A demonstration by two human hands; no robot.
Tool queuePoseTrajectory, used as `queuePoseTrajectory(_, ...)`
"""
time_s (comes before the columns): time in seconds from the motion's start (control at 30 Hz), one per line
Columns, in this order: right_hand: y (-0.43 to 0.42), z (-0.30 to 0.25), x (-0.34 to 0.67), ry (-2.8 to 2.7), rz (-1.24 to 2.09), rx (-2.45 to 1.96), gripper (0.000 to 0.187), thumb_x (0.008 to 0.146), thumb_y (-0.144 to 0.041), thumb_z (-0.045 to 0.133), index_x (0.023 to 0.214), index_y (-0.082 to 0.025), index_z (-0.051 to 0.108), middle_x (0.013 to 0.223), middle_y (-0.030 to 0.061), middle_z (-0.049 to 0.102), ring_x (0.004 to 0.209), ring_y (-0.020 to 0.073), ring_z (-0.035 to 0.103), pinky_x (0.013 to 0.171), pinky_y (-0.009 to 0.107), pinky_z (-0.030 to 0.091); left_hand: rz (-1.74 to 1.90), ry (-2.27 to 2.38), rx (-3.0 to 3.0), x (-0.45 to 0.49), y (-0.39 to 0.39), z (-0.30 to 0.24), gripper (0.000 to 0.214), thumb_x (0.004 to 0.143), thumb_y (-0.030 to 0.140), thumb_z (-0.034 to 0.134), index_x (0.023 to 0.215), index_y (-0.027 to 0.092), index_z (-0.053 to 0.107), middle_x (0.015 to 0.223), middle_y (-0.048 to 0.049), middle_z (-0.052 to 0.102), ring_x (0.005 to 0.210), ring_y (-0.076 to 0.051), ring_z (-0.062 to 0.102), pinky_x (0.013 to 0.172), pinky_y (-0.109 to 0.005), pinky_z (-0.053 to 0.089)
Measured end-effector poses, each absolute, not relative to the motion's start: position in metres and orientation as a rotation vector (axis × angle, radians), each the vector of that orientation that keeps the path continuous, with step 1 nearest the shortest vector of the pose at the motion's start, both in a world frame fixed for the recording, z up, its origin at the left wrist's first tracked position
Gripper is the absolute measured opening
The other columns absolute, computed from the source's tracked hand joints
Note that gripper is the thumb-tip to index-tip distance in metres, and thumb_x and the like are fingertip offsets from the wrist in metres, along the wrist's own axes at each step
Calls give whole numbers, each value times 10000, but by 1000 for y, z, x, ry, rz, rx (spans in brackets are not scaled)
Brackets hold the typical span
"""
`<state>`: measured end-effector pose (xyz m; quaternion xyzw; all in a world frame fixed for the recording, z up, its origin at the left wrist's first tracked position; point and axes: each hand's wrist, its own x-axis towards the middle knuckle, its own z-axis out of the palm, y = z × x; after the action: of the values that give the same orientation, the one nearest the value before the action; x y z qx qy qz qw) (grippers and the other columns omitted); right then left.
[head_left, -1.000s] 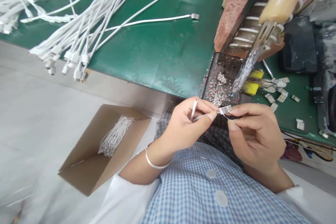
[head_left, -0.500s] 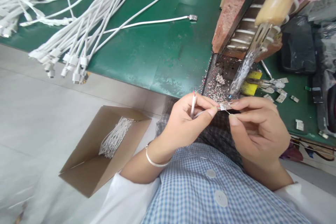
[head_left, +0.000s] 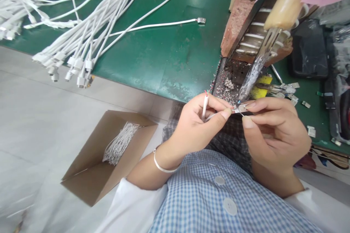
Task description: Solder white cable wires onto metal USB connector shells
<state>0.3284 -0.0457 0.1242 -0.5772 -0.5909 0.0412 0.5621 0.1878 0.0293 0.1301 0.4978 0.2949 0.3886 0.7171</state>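
Left hand [head_left: 201,127] pinching a white cable [head_left: 205,108]; right hand [head_left: 276,127] closed on a small metal connector [head_left: 242,108] and, apparently, a thin wire, too fine to confirm. The connector lies between the hands at the soldering iron's [head_left: 250,80] tip, near the bench [head_left: 175,67] edge. Sound technique would want steady hands, brief heat and fingertips clear of the tip.

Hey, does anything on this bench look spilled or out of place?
Yes. Loose crumbs litter the dark tray beside the soldering iron, and specks past its edge on the green table look spilled. Also, several white plugs from the cable pile jut over the table's near edge, unsupported.
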Motion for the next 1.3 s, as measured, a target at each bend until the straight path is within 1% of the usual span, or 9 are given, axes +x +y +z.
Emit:
queuePoseTrajectory(0.17,-45,124,328,-1381,97,-1364,166,788,-82,685,849,-228,636,917,23,660,842,186,630,743,390,550,869,633,1090,188,29,132,127,823,176,713,739,165,618,845,-38,707,672,-93,593,592,-210,478)
queuePoseTrajectory(0.33,-44,124,327,-1368,87,-1352,155,778,-74,694,834,-208,642,914,27,656,849,175,630,753,371,548,864,630,1078,187,28,133,140,815,186,723,733,169,611,845,-39,706,693,-102,607,593,-214,480)
queuePoseTrajectory(0.5,-44,125,327,-1366,108,-1351,140,783,-77,687,826,-203,643,918,32,647,850,177,630,758,379,545,850,649,1073,187,28,132,177,814,243,744,733,169,605,852,-48,710,704,-111,614,593,-217,483)
queuePoseTrajectory(0.67,-45,124,326,-1363,104,-1345,135,773,-73,691,816,-193,647,926,34,651,864,174,633,774,372,548,848,660,1077,187,27,132,209,813,286,752,734,168,600,857,-48,709,664,-99,593,559,-207,467)
queuePoseTrajectory(0.93,-43,123,326,-1363,77,-1347,149,771,-93,697,831,-220,648,896,30,651,828,190,627,736,394,558,871,661,1111,188,27,133,199,816,277,744,722,175,601,852,-53,715,696,-118,619,586,-225,497)
queuePoseTrajectory(1.13,-45,121,324,-1356,79,-1350,145,771,-93,693,830,-217,647,905,33,644,845,195,631,770,411,563,860,666,1127,186,25,131,187,830,270,730,733,172,605,857,-56,714,692,-120,618,594,-232,499)
queuePoseTrajectory(1.3,-45,121,324,-1358,79,-1356,143,768,-91,697,830,-213,653,906,29,653,835,185,634,768,398,558,848,653,1123,185,25,129,148,835,215,705,734,172,606,841,-43,699,675,-110,596,584,-228,478)
